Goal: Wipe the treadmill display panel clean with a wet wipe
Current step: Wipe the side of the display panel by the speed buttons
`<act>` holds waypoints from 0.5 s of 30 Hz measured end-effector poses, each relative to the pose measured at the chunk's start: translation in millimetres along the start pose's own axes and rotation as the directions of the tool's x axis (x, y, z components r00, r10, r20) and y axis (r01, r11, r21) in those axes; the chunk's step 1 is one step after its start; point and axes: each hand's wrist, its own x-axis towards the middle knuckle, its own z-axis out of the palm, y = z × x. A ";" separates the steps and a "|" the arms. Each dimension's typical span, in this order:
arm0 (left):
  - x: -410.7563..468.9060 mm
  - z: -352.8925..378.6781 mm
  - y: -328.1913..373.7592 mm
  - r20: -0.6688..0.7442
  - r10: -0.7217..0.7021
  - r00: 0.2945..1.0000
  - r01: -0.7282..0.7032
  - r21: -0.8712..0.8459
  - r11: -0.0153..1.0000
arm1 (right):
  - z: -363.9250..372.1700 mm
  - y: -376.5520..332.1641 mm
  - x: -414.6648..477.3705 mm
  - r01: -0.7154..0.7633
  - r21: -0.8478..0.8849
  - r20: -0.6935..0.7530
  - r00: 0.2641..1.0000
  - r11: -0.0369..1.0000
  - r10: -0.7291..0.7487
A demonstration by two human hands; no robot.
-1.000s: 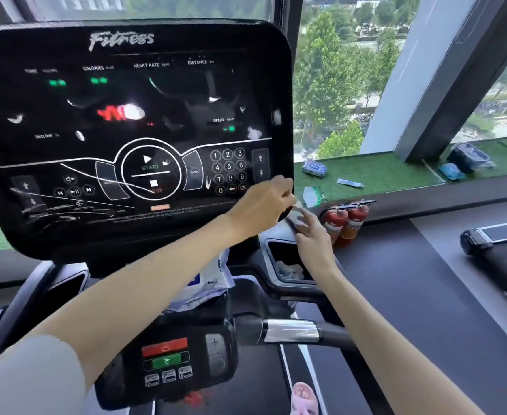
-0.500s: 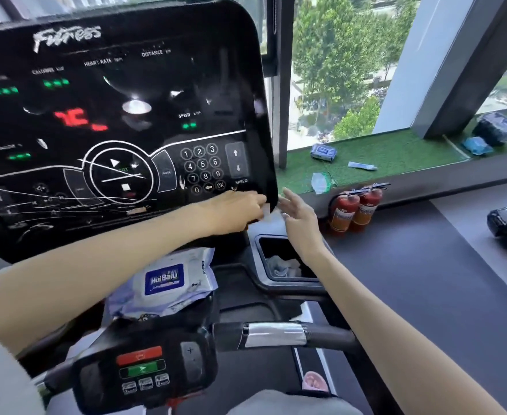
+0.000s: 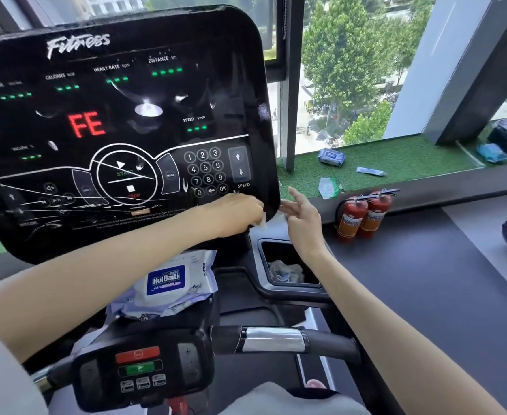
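Note:
The glossy black treadmill display panel point(image 3: 120, 121) fills the upper left, lit with a red "FE", green dashes and a white number pad. My left hand point(image 3: 237, 214) lies at the panel's lower right corner, closed on a white wet wipe point(image 3: 261, 224) of which only a small corner shows under the fingers. My right hand point(image 3: 301, 218) hovers just right of that corner, fingers spread, holding nothing. A pack of wet wipes point(image 3: 168, 284) with a blue label lies on the console below the panel.
A side cup tray point(image 3: 288, 271) holds a crumpled used wipe. Below are the handlebar point(image 3: 273, 339) and a control pod point(image 3: 140, 369). Two red fire extinguishers point(image 3: 363, 217) stand by the windowsill, where wipe packs and a tube lie on green turf point(image 3: 396, 157).
My left hand slid down from beside the speed arrows to the panel's bottom right corner. My right hand lifted off the cup tray rim and spread. The view shifted right; the display now reads "FE".

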 end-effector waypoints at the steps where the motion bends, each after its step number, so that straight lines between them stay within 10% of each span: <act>1: 1.1 -4.3 1.5 -0.034 -0.031 0.999 0.031 -0.004 1.000 | 1.0 0.5 -0.4 0.007 -0.008 -0.007 1.000 1.000 -0.007; 15: -58.3 32.2 -40.7 -0.215 -0.268 0.939 0.211 -0.255 0.944 | 24.6 -4.3 -22.3 0.122 -0.263 -0.213 0.960 0.957 -0.180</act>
